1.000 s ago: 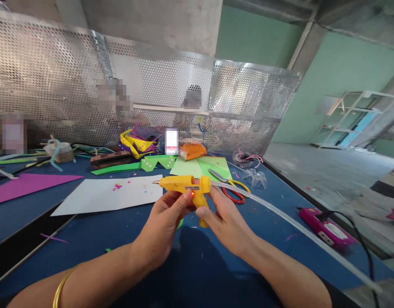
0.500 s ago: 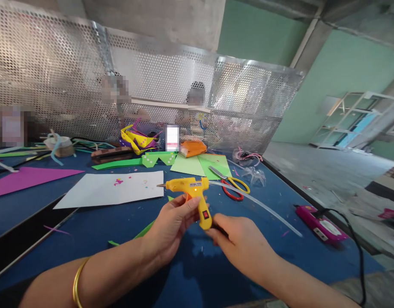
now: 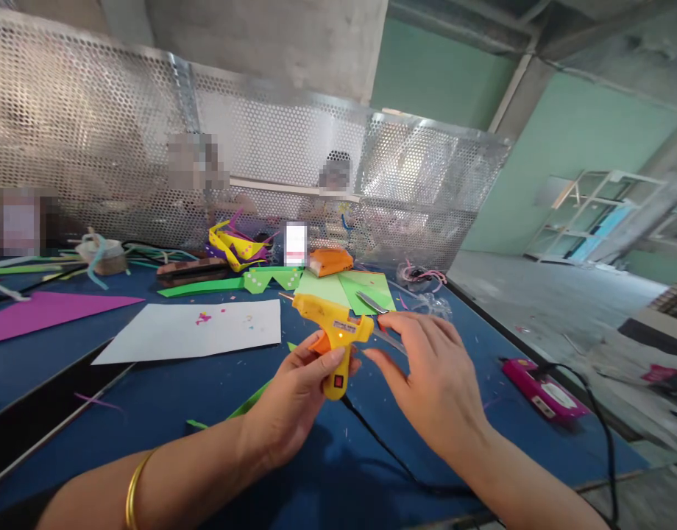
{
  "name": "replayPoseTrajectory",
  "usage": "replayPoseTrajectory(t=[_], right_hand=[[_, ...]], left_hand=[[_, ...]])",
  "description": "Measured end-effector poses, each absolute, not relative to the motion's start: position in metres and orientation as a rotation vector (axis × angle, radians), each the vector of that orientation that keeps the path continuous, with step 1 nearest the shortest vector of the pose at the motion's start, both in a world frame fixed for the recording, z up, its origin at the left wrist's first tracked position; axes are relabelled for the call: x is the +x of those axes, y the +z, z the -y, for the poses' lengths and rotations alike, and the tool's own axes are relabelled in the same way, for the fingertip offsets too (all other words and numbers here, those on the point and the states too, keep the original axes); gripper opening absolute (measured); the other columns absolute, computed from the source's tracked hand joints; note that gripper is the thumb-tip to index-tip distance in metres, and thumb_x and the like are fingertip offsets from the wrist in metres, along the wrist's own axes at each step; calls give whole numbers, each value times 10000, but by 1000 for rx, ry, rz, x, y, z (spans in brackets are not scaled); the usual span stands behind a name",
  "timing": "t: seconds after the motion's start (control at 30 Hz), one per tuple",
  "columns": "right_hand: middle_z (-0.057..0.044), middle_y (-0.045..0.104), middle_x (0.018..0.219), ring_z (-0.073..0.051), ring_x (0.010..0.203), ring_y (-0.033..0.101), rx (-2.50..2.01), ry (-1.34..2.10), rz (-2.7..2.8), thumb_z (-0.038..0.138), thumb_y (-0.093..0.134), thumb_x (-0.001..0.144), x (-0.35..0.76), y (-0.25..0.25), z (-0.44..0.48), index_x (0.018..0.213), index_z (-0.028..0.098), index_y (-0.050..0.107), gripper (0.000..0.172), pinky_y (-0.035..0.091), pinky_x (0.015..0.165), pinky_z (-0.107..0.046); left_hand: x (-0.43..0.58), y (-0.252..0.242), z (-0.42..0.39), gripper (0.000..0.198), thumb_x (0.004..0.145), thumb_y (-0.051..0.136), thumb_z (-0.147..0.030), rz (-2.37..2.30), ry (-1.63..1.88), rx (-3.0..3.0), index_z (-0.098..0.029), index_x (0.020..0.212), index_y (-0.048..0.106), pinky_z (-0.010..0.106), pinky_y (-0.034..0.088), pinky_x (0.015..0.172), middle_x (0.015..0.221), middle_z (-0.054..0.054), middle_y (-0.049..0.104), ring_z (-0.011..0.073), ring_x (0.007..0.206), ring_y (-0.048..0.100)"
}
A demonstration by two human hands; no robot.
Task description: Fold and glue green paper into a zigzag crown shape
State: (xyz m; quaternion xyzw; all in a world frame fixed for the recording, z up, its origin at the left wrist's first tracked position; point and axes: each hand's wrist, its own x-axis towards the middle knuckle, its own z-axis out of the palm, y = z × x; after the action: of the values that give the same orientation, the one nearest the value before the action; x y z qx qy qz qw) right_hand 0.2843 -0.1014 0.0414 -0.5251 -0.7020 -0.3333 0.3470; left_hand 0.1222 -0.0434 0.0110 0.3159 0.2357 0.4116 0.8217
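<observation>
My left hand (image 3: 302,383) is wrapped around the handle of a yellow hot glue gun (image 3: 330,320), with the metal nozzle pointing up and left. A small light glows on the gun's side, and a red switch shows on its handle. Just right of the gun's rear end, my right hand (image 3: 435,368) is raised with thumb and fingers apart. A clear glue stick (image 3: 391,340) runs from the back of the gun and passes behind that hand. Scissors (image 3: 371,301) lie beyond my right fingers, their handles mostly hidden. The gun's black cord (image 3: 377,438) trails below.
White paper (image 3: 189,331) with small scraps lies left of the gun. Green paper glasses (image 3: 272,279), light green sheets (image 3: 321,287) and an orange packet (image 3: 330,262) are behind it. A magenta power strip (image 3: 542,390) sits at right. A perforated metal screen (image 3: 283,132) stands behind the table.
My right hand has left the bottom of the handle and risen to the gun's rear, its fingers spreading. The gun has tilted nozzle-up, and its cord now shows.
</observation>
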Motion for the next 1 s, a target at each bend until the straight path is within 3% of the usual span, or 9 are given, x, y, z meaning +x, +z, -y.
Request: replayPoseTrajectory(t=[0.2,0.57,0.73,0.9,1.0], right_hand=[[-65,708,845,-184,810,681,-1297,-860,1785,114,552,913,282,25,94,998,153,569,95,528,763,-333],[-89,686,827,-192,792,643,-1251,-969,1729,62,570,887,280,25,103,984,136,613,129,528,745,-327],[-60,680,790,-164,703,622,-1333,-854,1724,71,531,914,279,31,106,899,163,594,112,511,665,-294],[-78,675,910,-185,807,655,-1415,-597,1736,153,540,924,281,32,111,991,170,579,79,550,707,-318],[-86,670,903,-185,803,641,-1363,-726,1710,112,553,903,281,30,112,992,169,587,111,541,713,-324]], left_hand=[[123,10,42,265,661,846,-201,-531,873,667,-162,892,723,264,483,807,926,44,728,157,813,650],[122,7,46,289,676,839,-226,-505,858,744,-196,949,750,264,465,807,919,40,740,161,804,652],[122,7,45,293,672,844,-252,-483,846,812,-197,945,754,250,462,817,880,36,731,151,808,636],[122,7,47,282,695,828,-241,-475,846,787,-199,964,752,244,473,813,912,37,726,149,815,633],[122,9,48,293,665,848,-243,-481,842,758,-199,939,757,238,479,801,909,33,725,148,807,633]])
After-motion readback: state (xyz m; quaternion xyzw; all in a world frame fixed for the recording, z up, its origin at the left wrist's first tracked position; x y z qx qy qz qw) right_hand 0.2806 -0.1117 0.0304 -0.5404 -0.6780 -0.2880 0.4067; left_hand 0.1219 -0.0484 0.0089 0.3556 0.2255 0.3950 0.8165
